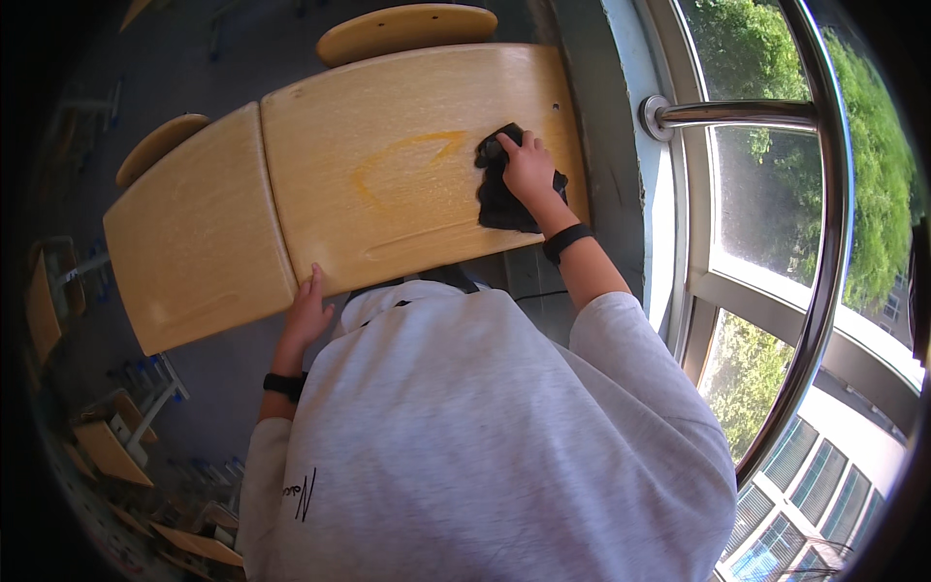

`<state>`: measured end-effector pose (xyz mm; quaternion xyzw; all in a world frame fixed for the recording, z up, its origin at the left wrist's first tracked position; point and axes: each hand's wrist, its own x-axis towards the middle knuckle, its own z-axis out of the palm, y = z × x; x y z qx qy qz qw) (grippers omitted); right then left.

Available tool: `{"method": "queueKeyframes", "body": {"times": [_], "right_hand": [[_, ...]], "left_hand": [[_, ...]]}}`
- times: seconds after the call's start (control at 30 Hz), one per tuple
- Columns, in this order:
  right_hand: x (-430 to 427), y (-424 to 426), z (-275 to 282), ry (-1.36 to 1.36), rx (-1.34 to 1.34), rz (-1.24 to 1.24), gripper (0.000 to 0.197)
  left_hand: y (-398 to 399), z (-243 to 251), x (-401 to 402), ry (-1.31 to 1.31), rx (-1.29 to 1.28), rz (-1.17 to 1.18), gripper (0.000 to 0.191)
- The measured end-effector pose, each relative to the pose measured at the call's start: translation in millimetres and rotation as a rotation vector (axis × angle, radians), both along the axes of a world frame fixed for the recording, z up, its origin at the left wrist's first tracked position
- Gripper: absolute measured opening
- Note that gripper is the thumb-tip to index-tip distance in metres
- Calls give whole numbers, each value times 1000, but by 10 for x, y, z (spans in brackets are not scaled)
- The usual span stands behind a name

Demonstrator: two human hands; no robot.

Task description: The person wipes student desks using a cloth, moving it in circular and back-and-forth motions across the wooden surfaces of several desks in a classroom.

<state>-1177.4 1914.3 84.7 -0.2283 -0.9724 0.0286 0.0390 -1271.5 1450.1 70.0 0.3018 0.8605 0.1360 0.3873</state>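
My right hand (529,169) presses a bunched black cloth (505,204) onto the right part of a light wooden desktop (407,94). Part of the cloth sticks out past the fingertips, and the rest spreads beneath the palm. A yellow-orange smear (393,156) curves across the wood to the left of the cloth. My left hand (309,313) rests at the desk's near edge, close to the seam with a second desktop (193,233). One of its fingers lies on top of the edge, and the thumb stands apart.
Beyond the desks are two wooden chair backs (407,33) (160,149). A wall and window frame (694,218) with a curved metal rail (836,240) stand close on the right. More chairs and desks (113,447) are at the lower left.
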Motion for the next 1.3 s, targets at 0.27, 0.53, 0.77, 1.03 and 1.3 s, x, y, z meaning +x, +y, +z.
{"method": "queueKeyframes", "body": {"times": [0.27,0.53,0.77,1.03,1.3], "right_hand": [[37,663,-70,-123,72,-284,45],[228,-520,101,-133,-116,124,50],[-154,390,85,-226,-51,-149,41],[-318,769,-18,-162,84,-222,46],[317,103,36,-132,14,-74,48]], "left_hand": [[59,49,37,-20,9,29,90],[45,81,-17,-86,-51,28,90],[263,354,20,-34,-120,17,91],[19,107,17,-49,-39,17,92],[-11,-20,7,11,43,-13,91]]}}
